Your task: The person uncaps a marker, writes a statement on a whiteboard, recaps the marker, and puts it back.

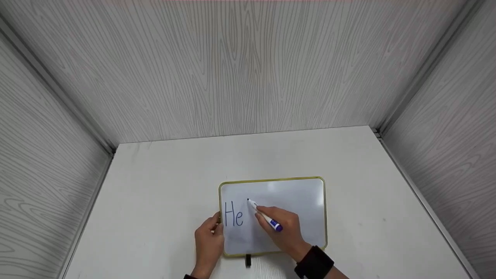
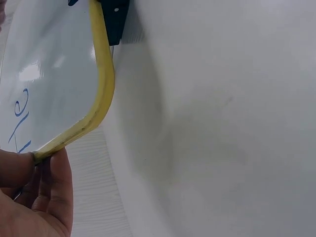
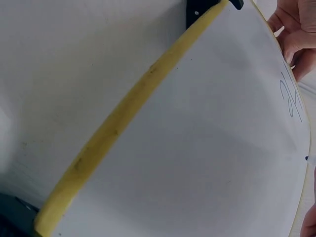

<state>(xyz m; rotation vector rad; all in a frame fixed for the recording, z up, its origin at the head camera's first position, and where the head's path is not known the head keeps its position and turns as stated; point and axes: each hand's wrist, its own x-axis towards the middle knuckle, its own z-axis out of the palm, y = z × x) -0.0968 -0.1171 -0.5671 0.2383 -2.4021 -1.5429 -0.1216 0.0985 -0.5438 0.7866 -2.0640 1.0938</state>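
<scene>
A stubby black piece [image 1: 248,261] pokes out at seven o'clock from the shiny white board [image 1: 308,205], at six o'clock in the head view. The left hand [image 1: 209,239] pinches its yellow rim [image 1: 326,221] near nine. The right hand [image 1: 285,228] pinches a round white pen [image 1: 269,219], purple-ended. Blue "He" [image 1: 233,214] is near nine too. Far off, at twelve, the gray wall [image 1: 248,73] has wavy wood lines.

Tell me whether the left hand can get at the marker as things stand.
Probably not: the left hand pinches the board at its left edge, and the marker sits in the grip of the right hand. Both would likely have to let go first.
</scene>
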